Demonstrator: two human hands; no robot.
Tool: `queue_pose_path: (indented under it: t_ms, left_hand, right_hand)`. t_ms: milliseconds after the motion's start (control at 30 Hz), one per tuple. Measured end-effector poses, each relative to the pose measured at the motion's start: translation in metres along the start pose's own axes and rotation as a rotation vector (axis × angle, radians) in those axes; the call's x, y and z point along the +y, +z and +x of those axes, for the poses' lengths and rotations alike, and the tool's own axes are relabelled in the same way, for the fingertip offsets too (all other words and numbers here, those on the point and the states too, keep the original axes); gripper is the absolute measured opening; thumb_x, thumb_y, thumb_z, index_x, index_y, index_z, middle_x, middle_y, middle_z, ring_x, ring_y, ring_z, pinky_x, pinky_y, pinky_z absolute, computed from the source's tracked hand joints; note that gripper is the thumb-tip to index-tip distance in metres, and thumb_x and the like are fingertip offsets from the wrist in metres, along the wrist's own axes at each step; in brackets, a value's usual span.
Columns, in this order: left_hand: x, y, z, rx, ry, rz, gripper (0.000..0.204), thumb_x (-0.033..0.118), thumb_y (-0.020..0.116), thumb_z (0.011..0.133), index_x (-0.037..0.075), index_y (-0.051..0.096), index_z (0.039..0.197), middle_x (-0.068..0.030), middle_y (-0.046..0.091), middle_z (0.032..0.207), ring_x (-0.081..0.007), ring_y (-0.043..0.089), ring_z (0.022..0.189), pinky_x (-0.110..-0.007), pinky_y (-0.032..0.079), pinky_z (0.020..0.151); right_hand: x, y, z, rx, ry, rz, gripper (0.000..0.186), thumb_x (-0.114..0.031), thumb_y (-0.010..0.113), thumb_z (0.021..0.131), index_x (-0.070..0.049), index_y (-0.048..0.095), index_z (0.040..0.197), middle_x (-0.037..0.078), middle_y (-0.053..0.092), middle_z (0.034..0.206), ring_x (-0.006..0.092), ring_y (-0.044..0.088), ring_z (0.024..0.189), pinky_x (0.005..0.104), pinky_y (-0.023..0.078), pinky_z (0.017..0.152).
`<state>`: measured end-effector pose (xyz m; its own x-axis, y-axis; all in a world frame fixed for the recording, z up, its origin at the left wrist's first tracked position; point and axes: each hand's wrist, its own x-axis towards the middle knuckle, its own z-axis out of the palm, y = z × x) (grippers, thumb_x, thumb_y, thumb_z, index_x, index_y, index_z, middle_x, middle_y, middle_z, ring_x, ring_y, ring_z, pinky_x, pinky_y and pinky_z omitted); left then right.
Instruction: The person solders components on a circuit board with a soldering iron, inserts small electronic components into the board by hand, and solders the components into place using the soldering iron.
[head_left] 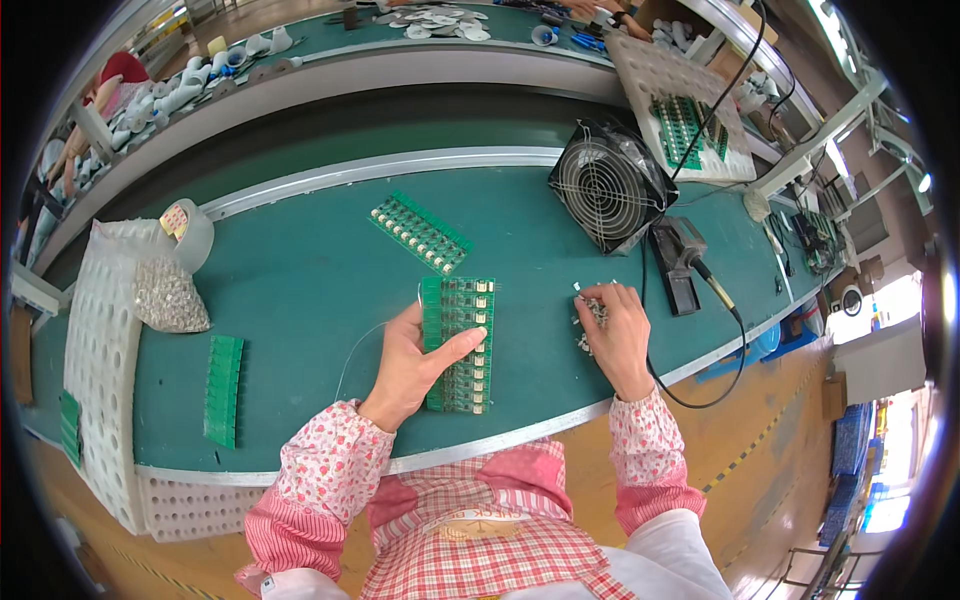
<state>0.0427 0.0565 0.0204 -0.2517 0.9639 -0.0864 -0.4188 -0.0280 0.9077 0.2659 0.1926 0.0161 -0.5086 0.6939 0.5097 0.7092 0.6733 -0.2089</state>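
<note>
Thumb and fingers of the left hand [408, 364] grip a green circuit board [459, 386]; the right hand [618, 335] curls palm-down over small pale parts [597, 312], any pinch unclear.

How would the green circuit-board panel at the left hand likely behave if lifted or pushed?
The green circuit-board panel would probably stay stiff: it looks flat and unbent under the thumb of the left hand. Its flat, rectangular shape suggests sliding rather than rolling. The exposed pale components could be fragile if knocked.
</note>
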Motion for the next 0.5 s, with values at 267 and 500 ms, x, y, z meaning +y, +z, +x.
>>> queue_pose_path:
  t_ms: [267,500]
  left_hand:
    - [0.002,-0.002,0.000,0.030,-0.026,0.008,0.029,0.008,0.072,0.080,0.004,0.059,0.106,-0.0021,0.064,0.090,-0.0094,0.062,0.077,-0.027,0.053,0.068]
    - [-0.001,-0.004,0.000,0.006,-0.025,0.013,0.029,0.012,0.072,0.082,0.003,0.061,0.107,-0.0021,0.065,0.090,-0.0080,0.061,0.076,-0.026,0.052,0.067]
  right_hand:
    - [-0.013,0.003,-0.005,-0.037,0.130,0.306,0.015,-0.005,0.067,0.080,-0.005,0.064,0.095,0.007,0.064,0.077,0.0236,0.059,0.076,0.0351,0.046,0.068]
    - [-0.022,-0.005,-0.004,-0.075,0.042,0.277,0.017,-0.001,0.068,0.080,-0.002,0.067,0.097,0.009,0.065,0.079,0.0175,0.060,0.069,0.0281,0.049,0.065]
